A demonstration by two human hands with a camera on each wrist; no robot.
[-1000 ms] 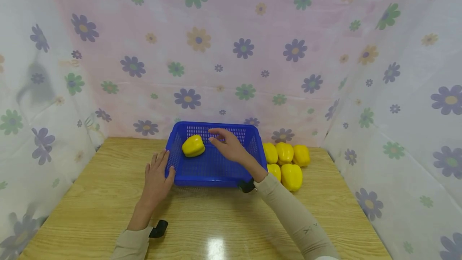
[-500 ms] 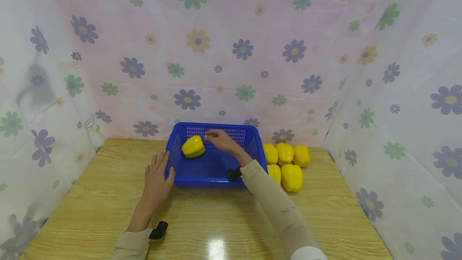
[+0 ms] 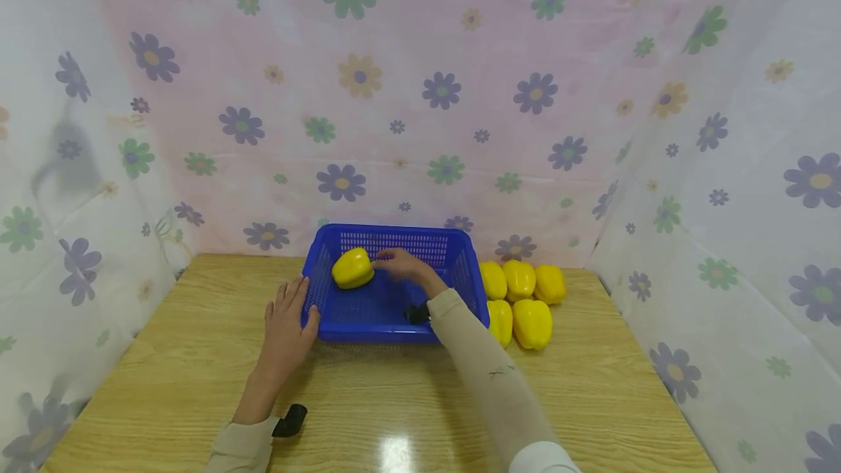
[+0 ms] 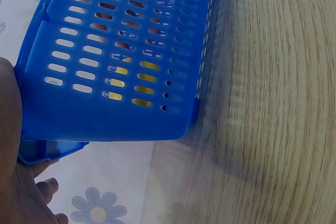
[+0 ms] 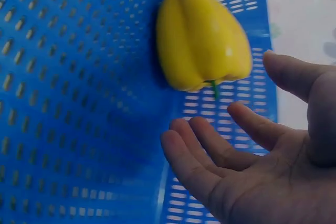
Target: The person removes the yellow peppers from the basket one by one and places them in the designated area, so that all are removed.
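A blue plastic basket [image 3: 401, 335] with slotted walls stands on the table. Inside it, toward the left, lies one yellow bell pepper [image 3: 352, 268], whose short green stem shows in the right wrist view. My left hand [image 3: 287, 327] rests on the basket's left rim with its fingers straight. Reaching into the basket, my right hand [image 3: 404, 266] is just right of the pepper. In the right wrist view its relaxed fingers [image 5: 210, 145] and thumb are spread apart below the pepper [image 5: 202, 40], with a gap between them and nothing held.
Several more yellow bell peppers [image 3: 532, 323] sit in two rows on the wooden table [image 3: 368, 414], close against the basket's right side. Flower-printed cloth [image 3: 394, 93] hangs behind the table and along both sides.
My right hand has moved left and lower in the basket, closer to the pepper, with its forearm swinging over the basket's front rim. The left hand has stayed on the rim.
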